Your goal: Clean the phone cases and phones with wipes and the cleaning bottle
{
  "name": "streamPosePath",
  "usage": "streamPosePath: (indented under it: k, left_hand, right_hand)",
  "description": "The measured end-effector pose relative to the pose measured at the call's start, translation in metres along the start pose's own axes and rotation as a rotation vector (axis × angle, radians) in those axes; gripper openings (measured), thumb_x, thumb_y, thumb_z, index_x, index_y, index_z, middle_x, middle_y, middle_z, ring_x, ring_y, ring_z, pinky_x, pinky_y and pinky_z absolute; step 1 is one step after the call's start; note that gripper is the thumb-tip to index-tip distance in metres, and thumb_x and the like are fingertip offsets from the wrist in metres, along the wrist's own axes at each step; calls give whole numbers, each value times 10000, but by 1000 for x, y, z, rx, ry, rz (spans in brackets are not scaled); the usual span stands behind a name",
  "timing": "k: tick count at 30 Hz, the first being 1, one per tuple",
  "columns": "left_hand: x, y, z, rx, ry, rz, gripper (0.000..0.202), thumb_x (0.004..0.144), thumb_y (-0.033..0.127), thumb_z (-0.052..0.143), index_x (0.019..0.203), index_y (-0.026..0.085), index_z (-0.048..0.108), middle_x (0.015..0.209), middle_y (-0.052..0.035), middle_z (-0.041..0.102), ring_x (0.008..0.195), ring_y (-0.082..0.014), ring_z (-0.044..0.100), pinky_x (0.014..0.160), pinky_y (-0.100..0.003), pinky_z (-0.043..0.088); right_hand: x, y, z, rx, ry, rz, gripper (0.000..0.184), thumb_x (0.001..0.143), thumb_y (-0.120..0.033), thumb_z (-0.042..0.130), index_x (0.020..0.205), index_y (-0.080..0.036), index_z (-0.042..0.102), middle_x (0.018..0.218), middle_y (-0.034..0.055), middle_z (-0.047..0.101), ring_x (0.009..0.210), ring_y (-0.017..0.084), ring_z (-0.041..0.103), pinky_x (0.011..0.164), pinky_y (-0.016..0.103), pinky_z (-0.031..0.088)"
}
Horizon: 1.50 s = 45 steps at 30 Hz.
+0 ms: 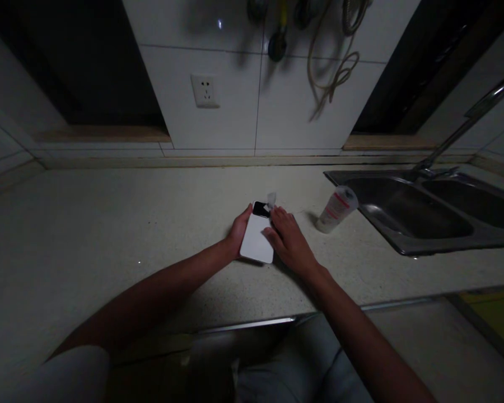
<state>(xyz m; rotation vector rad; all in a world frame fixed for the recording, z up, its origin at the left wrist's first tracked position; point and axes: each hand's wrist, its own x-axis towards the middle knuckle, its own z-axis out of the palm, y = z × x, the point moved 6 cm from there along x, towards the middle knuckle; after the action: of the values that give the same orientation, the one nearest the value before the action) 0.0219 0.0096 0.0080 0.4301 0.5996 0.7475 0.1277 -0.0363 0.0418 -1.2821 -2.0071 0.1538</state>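
A flat white phone-sized device (pixel 256 243) with a glossy black panel at its far end is held just over the counter. My left hand (pixel 237 230) is closed around its left edge, with most of the fingers hidden beneath. At the right side, my right hand (pixel 289 238) pinches a small whitish tissue (pixel 271 200) against the black panel's corner. The right thumb reaches over the device's white face. To the right of this hand, a translucent plastic cup (pixel 336 210) with red print stands apart from it.
The pale speckled countertop (pixel 109 224) runs along a white tiled wall. A double steel sink (pixel 407 207) with a tall faucet (pixel 470 120) is set in at the right. A wall socket (pixel 205 91) sits above the counter. Coiled hoses (pixel 340 73) hang from the wall.
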Motion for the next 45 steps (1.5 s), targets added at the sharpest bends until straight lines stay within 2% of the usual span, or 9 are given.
streamPosePath:
  k: [6,10,14,19,27,31,35,39,45]
  left_hand:
    - [5,2,1,-161,-101,42,694,993,541,276,1359,13,540,1047,-214,733,890,-282,726,833,-399,548]
    - [3,2,4,-238,-126,34,753,981,582,261,1455,26,443,1179,-236,691,1033,-307,698,945,-443,506]
    - [1,1,4,-273,-102,35,756,981,568,284,1470,5,408,1177,-237,688,1069,-292,687,963,-399,496]
    - [3,1,3,-259,-115,28,731,977,558,287,1435,17,463,1123,-227,706,1023,-304,697,930,-424,518]
    - [6,3,-6,-79,4,10,591,990,501,323,1123,42,670,747,-141,729,602,-234,688,581,-325,526]
    - [3,-3,-1,-27,-61,-29,547,979,524,363,1015,94,699,743,-123,731,596,-233,687,580,-328,524]
    - [4,-6,1,-22,-126,-44,530,963,538,405,1029,103,701,815,-136,745,668,-241,705,646,-340,536]
    - [5,-5,-3,-59,-124,-49,604,973,544,347,1135,63,674,857,-162,744,709,-260,711,684,-367,542]
    - [3,-1,2,-229,-142,10,714,971,559,329,1401,15,500,1088,-225,717,984,-303,705,934,-439,506]
  right_hand:
    - [-7,-26,-17,78,14,-280,322,1007,-304,465,1210,-210,697,1252,98,716,1312,281,570,1136,572,388]
    - [-15,-44,-23,180,27,-479,248,968,-218,537,1138,-216,717,1147,78,762,1173,227,672,1074,481,477]
    - [-19,-53,-26,239,30,-573,233,926,-176,594,1123,-197,714,1105,86,773,1085,211,709,999,435,532]
    - [-16,-49,-30,113,147,-510,238,936,-176,563,1108,-201,726,1061,88,780,1062,240,707,917,447,559]
    - [-6,-17,-18,6,119,-180,414,1017,-325,441,1374,-175,587,1406,147,605,1365,293,508,1112,563,429]
    - [-5,-9,-11,-26,103,-117,507,1024,-382,420,1492,-191,454,1535,138,469,1465,294,372,1180,562,350]
    - [-4,-7,-10,-87,111,-83,547,1023,-397,416,1523,-176,401,1565,146,423,1488,307,323,1199,569,314]
    - [-5,-16,-14,-102,92,-139,458,1021,-355,427,1413,-147,542,1487,162,522,1438,313,413,1176,589,338]
    - [-14,-48,-13,43,-10,-479,261,975,-237,521,1138,-197,721,1200,93,740,1239,253,624,1099,537,457]
